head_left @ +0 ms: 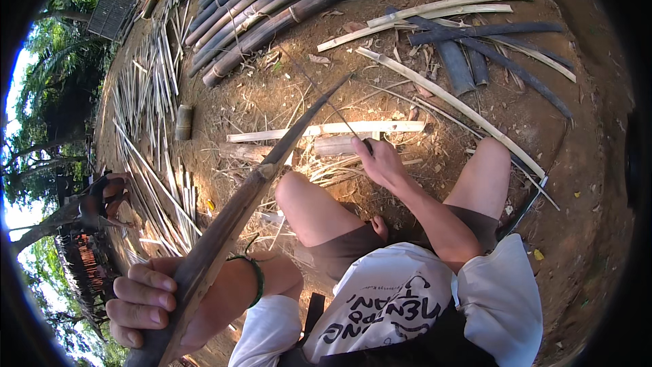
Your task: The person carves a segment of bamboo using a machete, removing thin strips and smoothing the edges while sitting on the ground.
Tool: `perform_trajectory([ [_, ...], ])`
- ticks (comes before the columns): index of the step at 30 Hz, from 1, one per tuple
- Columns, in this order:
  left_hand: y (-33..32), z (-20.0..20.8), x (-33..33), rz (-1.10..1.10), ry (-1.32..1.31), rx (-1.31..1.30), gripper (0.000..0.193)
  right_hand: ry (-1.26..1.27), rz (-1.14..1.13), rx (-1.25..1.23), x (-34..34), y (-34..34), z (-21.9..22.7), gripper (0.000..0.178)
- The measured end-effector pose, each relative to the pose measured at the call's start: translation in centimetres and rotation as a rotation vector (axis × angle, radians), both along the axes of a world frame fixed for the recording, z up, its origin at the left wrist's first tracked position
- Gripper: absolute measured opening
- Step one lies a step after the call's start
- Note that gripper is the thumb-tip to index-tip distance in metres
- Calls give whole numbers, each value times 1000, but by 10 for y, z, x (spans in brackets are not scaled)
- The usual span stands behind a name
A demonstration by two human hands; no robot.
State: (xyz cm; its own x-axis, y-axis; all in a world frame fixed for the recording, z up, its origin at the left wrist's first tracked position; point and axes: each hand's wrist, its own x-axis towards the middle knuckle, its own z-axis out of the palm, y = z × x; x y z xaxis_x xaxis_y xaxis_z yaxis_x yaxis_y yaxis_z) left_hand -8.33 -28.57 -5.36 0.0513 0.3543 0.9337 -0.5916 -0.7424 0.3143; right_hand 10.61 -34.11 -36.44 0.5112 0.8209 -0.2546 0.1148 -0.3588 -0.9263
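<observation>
My left hand (146,302) is closed around the thick near end of a long, dark split bamboo piece (234,204). The piece slants up and away to the right and narrows to a pointed far end. A knot shows partway along it. My right hand (382,163), between my knees, grips a knife (334,107) by its dark handle. Its long thin blade, seen nearly edge-on, reaches up and left and passes close to the tip of the bamboo; whether they touch I cannot tell. A pale bamboo strip (272,135) lies across short log pieces (337,145) just beyond my right hand.
Long bamboo poles (299,10) lie stacked at the far side. Many pale strips (146,95) spread along the left, near a short bamboo section (183,122). Dark split pieces (454,64) and a long curved strip (462,100) lie at right. Another person (107,197) is far left.
</observation>
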Motion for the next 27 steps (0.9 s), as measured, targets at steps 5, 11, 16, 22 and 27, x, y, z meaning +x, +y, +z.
perform_trajectory([
  [5,10,6,-7,56,-5,-50,38,-19,218,322,-27,-16,56,53],
  [11,18,8,-15,107,51,-17,41,29,115,215,-10,7,15,52],
  [16,23,8,-11,176,35,-34,39,-121,153,460,-34,-7,49,42],
  [22,20,11,-8,184,138,100,32,-107,-29,82,7,24,-41,60],
  [27,46,14,-40,56,360,365,54,-140,178,372,-12,18,6,57],
])
